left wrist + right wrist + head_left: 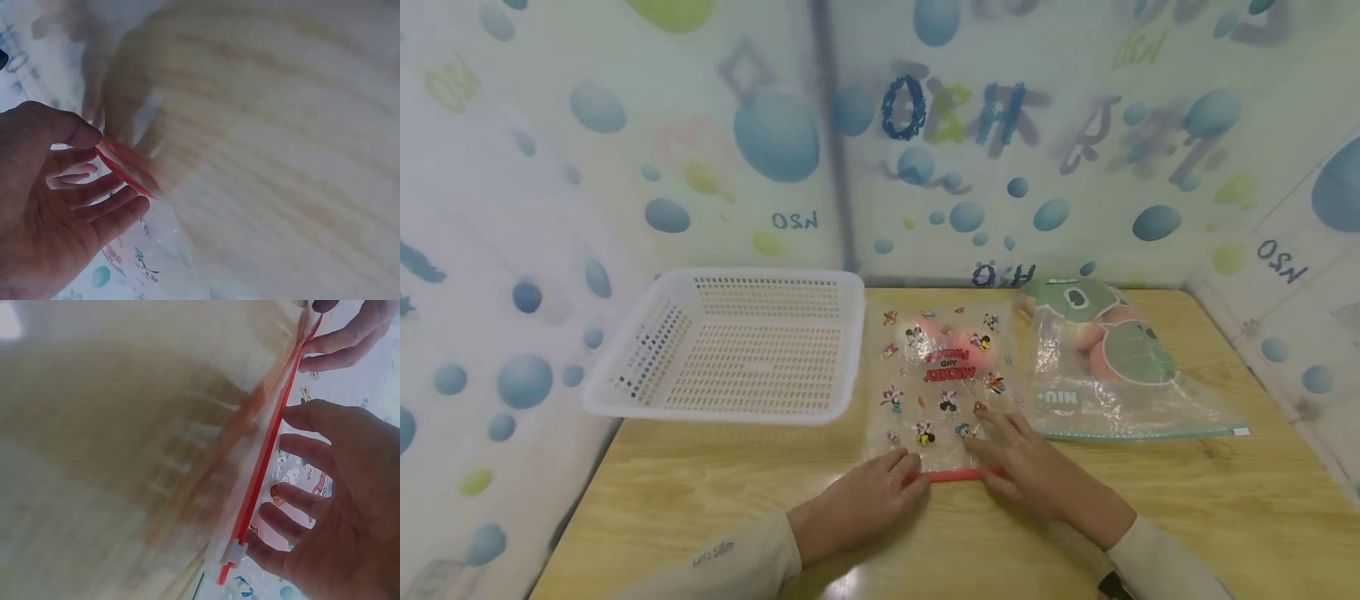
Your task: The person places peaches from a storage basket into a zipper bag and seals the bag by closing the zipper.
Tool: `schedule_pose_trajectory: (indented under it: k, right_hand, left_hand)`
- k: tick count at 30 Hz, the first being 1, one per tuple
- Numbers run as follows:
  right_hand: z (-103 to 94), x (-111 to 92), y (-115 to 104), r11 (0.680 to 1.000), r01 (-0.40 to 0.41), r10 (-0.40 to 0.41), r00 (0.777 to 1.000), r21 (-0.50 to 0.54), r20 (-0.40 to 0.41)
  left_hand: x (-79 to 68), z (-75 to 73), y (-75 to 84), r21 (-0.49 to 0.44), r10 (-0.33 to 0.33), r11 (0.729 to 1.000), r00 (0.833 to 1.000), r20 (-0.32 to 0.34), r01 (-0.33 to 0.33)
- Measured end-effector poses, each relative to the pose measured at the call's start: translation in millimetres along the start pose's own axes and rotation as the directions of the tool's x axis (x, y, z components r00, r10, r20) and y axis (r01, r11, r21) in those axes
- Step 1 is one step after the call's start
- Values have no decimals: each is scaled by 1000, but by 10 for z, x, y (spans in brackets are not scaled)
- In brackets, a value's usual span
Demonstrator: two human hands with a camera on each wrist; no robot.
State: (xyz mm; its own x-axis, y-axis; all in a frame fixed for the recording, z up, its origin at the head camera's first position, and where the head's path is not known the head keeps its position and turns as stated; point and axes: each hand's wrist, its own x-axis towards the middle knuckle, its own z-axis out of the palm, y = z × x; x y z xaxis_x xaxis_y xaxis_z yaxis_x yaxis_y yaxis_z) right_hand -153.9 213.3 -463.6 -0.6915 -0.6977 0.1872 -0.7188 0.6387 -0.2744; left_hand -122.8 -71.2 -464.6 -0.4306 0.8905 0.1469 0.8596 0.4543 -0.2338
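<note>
A clear zip bag (950, 417) printed with cartoon characters lies flat on the table, its red zip edge (955, 476) towards me. Two pinkish round fruits (973, 347) are inside its far half. My left hand (868, 500) rests on the near left corner, fingers loosely bent beside the red strip (125, 178) in the left wrist view. On the near right part lies my right hand (1037, 467), fingers spread over the film. The right wrist view has its thumb (306, 415) at the red strip and a white slider (234, 552) close to its little finger.
A white perforated plastic basket (857, 350) stands at the back left of the wooden table (700, 492). To the right lies another zip bag (1135, 408) with green prints, a teal zip edge and several reddish fruits. Patterned sheets (925, 208) surround the table's back and sides.
</note>
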Motion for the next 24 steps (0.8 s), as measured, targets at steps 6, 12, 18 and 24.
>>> schedule_pose_trajectory:
  k: [6, 12, 18, 24]
  right_hand:
    - [8, 216, 106, 991, -117, 113, 992, 61, 62]
    - [14, 411, 259, 974, -213, 204, 973, 73, 107]
    - [38, 514, 354, 976, -198, 192, 978, 87, 81]
    - [29, 429, 355, 977, -192, 189, 981, 90, 44]
  left_hand:
    - [86, 30, -167, -34, -81, 996, 997, 19, 82]
    - [207, 52, -304, -102, -201, 971, 970, 134, 215]
    - [243, 54, -382, -79, -227, 967, 959, 173, 243]
    - [175, 64, -396, -19, -151, 988, 984, 89, 154]
